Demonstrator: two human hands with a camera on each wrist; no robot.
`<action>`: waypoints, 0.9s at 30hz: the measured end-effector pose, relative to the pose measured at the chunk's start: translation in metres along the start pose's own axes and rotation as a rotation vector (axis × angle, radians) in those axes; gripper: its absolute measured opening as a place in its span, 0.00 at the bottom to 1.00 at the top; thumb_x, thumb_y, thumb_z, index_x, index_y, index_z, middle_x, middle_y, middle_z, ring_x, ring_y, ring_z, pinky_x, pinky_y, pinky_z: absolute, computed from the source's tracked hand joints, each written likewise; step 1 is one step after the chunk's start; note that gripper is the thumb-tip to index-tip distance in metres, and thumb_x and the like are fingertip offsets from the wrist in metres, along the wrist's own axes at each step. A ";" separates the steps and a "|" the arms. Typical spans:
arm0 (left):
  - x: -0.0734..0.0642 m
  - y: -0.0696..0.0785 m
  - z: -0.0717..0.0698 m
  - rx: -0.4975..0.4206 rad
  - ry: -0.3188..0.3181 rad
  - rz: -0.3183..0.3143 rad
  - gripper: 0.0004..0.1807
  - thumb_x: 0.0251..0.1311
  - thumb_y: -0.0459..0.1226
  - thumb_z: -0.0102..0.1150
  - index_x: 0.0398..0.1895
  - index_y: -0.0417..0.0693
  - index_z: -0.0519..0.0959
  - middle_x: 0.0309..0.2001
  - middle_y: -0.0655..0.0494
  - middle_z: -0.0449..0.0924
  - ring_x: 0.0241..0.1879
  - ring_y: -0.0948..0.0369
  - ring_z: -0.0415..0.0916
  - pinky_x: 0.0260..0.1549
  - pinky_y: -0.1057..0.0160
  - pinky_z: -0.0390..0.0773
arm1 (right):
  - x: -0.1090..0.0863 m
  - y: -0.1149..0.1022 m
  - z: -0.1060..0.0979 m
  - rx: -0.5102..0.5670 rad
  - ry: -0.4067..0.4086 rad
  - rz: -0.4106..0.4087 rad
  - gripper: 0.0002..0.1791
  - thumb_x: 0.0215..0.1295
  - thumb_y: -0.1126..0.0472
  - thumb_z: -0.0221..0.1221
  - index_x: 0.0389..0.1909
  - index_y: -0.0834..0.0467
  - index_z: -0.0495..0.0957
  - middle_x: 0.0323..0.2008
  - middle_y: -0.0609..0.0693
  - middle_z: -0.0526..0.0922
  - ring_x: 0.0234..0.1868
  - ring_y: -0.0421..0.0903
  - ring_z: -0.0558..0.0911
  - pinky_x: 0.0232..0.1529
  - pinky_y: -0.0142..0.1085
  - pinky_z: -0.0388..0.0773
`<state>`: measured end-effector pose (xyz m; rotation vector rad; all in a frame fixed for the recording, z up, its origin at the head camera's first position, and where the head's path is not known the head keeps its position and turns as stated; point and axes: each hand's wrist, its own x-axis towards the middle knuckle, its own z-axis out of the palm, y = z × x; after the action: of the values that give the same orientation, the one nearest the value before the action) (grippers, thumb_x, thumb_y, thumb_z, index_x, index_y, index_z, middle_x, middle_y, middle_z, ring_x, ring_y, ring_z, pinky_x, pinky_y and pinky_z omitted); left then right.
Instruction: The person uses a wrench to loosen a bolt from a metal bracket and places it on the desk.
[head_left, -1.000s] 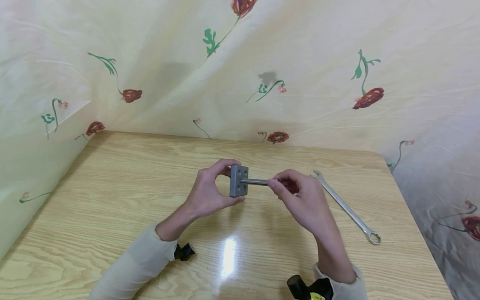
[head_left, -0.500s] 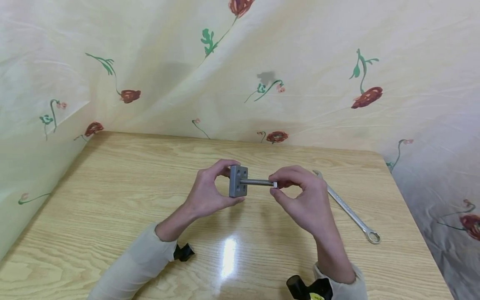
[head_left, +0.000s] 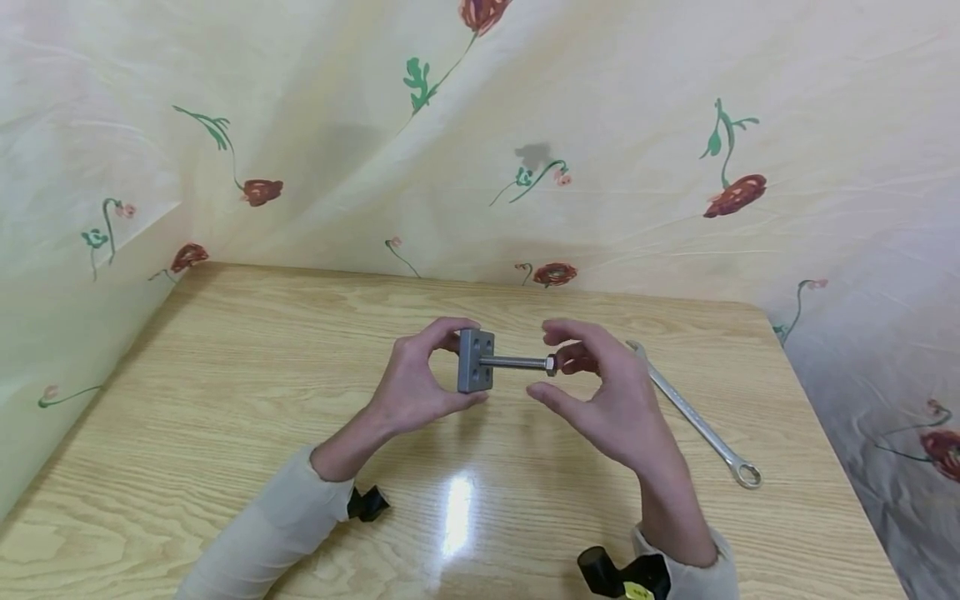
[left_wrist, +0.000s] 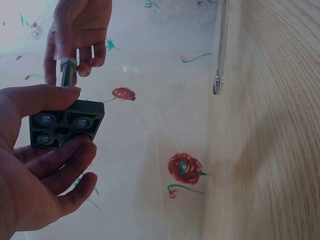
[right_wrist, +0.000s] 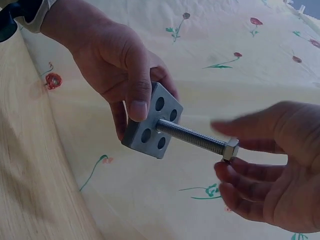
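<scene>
My left hand [head_left: 408,379] grips a grey square metal plate [head_left: 469,362] by its upper and lower edges, thumb on one side and fingers on the other. The plate has several round holes. A long threaded hex bolt [head_left: 513,362] sticks out of its centre toward the right. In the right wrist view the hex head [right_wrist: 230,149] is at the bolt's free end. Around that head my right hand [head_left: 615,396] is spread, thumb below and index finger above, both apart from it. Its other fingers are bent close behind the head. The plate's far face [left_wrist: 65,131] shows in the left wrist view.
A combination wrench [head_left: 697,417] lies slanted on the wooden table [head_left: 247,358], just right of my right hand. Flower-patterned cloth [head_left: 337,167] hangs behind the table and along both sides. Each wrist carries a black camera mount [head_left: 367,504].
The right thumb and fingers pinched the bolt near its head, and now they have parted and let go. The bolt stays in the plate. My left hand holds its place.
</scene>
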<state>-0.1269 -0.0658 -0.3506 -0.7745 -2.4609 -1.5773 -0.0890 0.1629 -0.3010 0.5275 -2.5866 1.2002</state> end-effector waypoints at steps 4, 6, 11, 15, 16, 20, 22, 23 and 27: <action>0.000 0.000 0.000 0.006 0.005 0.008 0.39 0.33 0.31 0.79 0.56 0.44 0.74 0.43 0.49 0.86 0.40 0.57 0.83 0.52 0.51 0.79 | 0.002 0.001 -0.005 0.014 -0.089 0.161 0.22 0.65 0.58 0.61 0.57 0.60 0.72 0.43 0.53 0.83 0.39 0.45 0.84 0.42 0.32 0.80; 0.000 0.001 0.000 0.001 0.005 0.011 0.39 0.33 0.31 0.79 0.56 0.43 0.74 0.43 0.49 0.86 0.40 0.57 0.83 0.52 0.51 0.79 | 0.002 0.002 -0.006 0.006 -0.113 0.222 0.15 0.72 0.55 0.52 0.49 0.61 0.77 0.36 0.53 0.85 0.35 0.44 0.84 0.37 0.31 0.78; 0.000 0.001 0.002 -0.002 -0.005 -0.001 0.39 0.33 0.31 0.79 0.56 0.42 0.74 0.43 0.49 0.86 0.40 0.57 0.83 0.52 0.50 0.79 | 0.003 0.001 -0.004 0.001 -0.148 0.320 0.21 0.73 0.47 0.48 0.30 0.57 0.81 0.23 0.51 0.84 0.26 0.41 0.81 0.24 0.32 0.69; -0.001 0.002 0.003 0.005 -0.013 -0.016 0.39 0.34 0.32 0.79 0.56 0.44 0.74 0.42 0.50 0.87 0.40 0.58 0.83 0.53 0.50 0.78 | 0.003 0.001 -0.003 0.011 -0.148 0.337 0.20 0.70 0.47 0.53 0.28 0.56 0.82 0.21 0.49 0.82 0.25 0.43 0.79 0.23 0.32 0.69; -0.001 0.002 0.004 0.006 -0.015 -0.018 0.39 0.34 0.32 0.79 0.56 0.45 0.74 0.42 0.50 0.87 0.40 0.58 0.83 0.53 0.50 0.78 | 0.003 0.001 -0.002 0.016 -0.147 0.339 0.19 0.70 0.47 0.54 0.28 0.56 0.82 0.21 0.49 0.82 0.25 0.43 0.79 0.23 0.31 0.69; -0.001 0.002 0.004 0.005 -0.016 -0.011 0.39 0.34 0.32 0.79 0.56 0.45 0.74 0.42 0.50 0.87 0.40 0.58 0.83 0.53 0.50 0.78 | 0.003 0.002 -0.002 0.039 -0.144 0.336 0.17 0.68 0.48 0.56 0.30 0.56 0.83 0.21 0.49 0.83 0.24 0.40 0.79 0.24 0.31 0.70; -0.001 0.001 0.003 0.001 -0.010 -0.005 0.39 0.33 0.32 0.79 0.56 0.45 0.74 0.43 0.50 0.87 0.40 0.57 0.83 0.53 0.50 0.79 | 0.003 0.002 -0.002 0.043 -0.140 0.329 0.16 0.67 0.48 0.57 0.32 0.56 0.84 0.22 0.50 0.83 0.25 0.39 0.80 0.24 0.31 0.72; 0.000 0.001 0.002 -0.003 -0.005 -0.001 0.39 0.33 0.31 0.79 0.56 0.44 0.74 0.43 0.49 0.86 0.40 0.57 0.83 0.52 0.50 0.79 | 0.002 0.002 -0.002 0.040 -0.140 0.324 0.14 0.67 0.49 0.58 0.33 0.56 0.84 0.23 0.50 0.83 0.25 0.39 0.80 0.24 0.31 0.72; 0.001 0.000 0.001 -0.022 0.013 -0.005 0.39 0.33 0.31 0.79 0.56 0.43 0.74 0.44 0.48 0.86 0.40 0.57 0.84 0.51 0.50 0.79 | 0.002 0.001 -0.003 0.006 -0.127 0.299 0.10 0.63 0.54 0.62 0.37 0.56 0.83 0.28 0.51 0.85 0.28 0.39 0.82 0.27 0.30 0.76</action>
<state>-0.1274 -0.0649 -0.3501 -0.7603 -2.4420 -1.6088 -0.0908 0.1649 -0.2991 0.2287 -2.8476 1.3012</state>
